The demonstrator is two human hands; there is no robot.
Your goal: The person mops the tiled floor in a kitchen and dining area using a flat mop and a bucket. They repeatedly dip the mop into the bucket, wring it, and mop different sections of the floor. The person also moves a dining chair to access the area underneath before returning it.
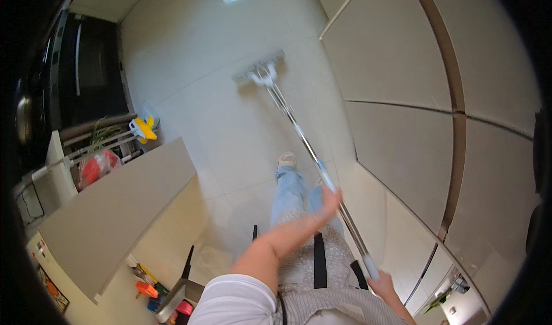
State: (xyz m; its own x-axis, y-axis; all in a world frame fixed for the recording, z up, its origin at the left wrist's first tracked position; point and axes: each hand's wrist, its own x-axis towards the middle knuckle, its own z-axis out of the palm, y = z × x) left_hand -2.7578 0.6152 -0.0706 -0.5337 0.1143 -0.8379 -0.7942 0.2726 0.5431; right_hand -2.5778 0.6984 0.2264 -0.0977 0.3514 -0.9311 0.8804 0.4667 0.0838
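A sponge mop point(265, 73) with a metal pole and a white head bracket stretches away from me over the pale tiled floor point(207, 122). Around the light blue middle grip of the pole my left hand point(331, 202) is closed; it looks slightly blurred. Lower down, my right hand point(380, 282) grips the grey-blue end of the pole near my waist. The mop head lies at an angle on the tiles, ahead of my slippered foot point(286, 159).
Tall beige cabinets point(396, 62) line the right. To the left are a black oven point(92, 73), a yellow and white broom head point(144, 130), a red item in a plastic bag point(99, 167) and a beige panel point(125, 213). A chair point(183, 292) stands at lower left.
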